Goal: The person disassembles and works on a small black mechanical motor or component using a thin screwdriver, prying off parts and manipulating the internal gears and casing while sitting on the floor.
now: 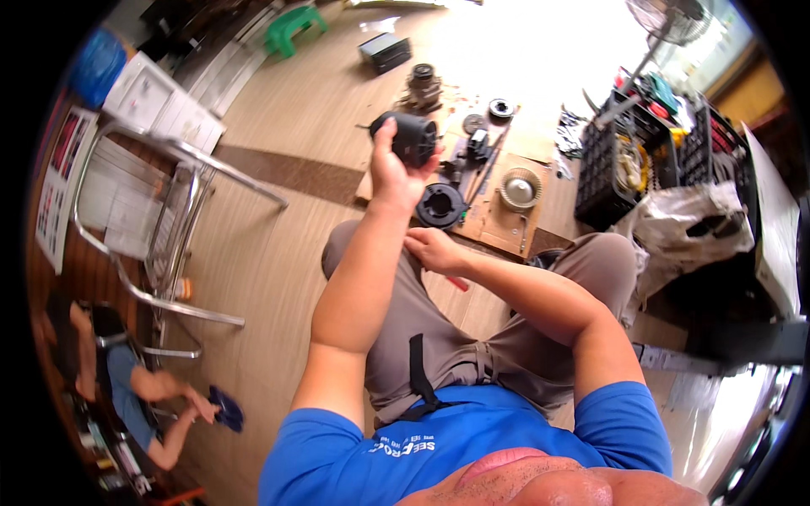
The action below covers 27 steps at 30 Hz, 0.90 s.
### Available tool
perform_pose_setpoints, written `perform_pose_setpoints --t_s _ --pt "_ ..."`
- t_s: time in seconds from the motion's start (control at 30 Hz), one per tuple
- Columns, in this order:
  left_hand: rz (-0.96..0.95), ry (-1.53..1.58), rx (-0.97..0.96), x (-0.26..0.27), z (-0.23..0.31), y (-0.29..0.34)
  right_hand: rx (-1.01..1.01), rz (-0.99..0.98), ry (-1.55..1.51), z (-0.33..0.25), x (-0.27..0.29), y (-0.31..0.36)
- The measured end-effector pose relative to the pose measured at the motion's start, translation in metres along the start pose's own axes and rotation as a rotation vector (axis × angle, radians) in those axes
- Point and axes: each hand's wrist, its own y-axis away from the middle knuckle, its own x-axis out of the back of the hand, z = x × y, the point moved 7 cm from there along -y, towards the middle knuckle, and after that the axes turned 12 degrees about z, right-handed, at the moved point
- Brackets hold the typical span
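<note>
Black and rounded, the cylindrical unit (408,139) is raised a little above the centre of the frame, in the left hand (393,173) of the seated person, whose fingers are clamped around it from below. The right hand (434,250) is lower, near the centre, with its fingers curled beside the knee; a red piece (458,283) shows just under it, but I cannot tell if this hand grips anything. The two hands are apart from each other. Right of the raised unit, a cardboard sheet (499,229) lies on the floor (278,253), and on it I see a cream fan wheel (521,188), a black ring-shaped part (441,205) and a small dark block (479,145), all separate. Above the unit, a metal-bodied part (423,88) stands alone. In my judgement the work is somewhere in its middle: several parts are already loose, none of these is joined to the black unit, and the unit itself appears to be a closed body. What remains to be done on it, I cannot say with certainty.
</note>
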Motion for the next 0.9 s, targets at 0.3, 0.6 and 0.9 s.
perform_pose_setpoints --t_s 0.3,0.6,0.9 --pt "0.067 0.153 -0.019 0.025 0.008 -0.006 -0.154 -0.073 0.049 0.031 0.01 0.005" --pt "0.102 0.138 -0.084 0.028 0.033 0.025 -0.283 -0.189 -0.081 0.045 0.007 -0.003" --pt "0.147 0.16 -0.045 0.031 0.028 0.015 -0.255 -0.161 -0.028 0.046 0.015 -0.018"
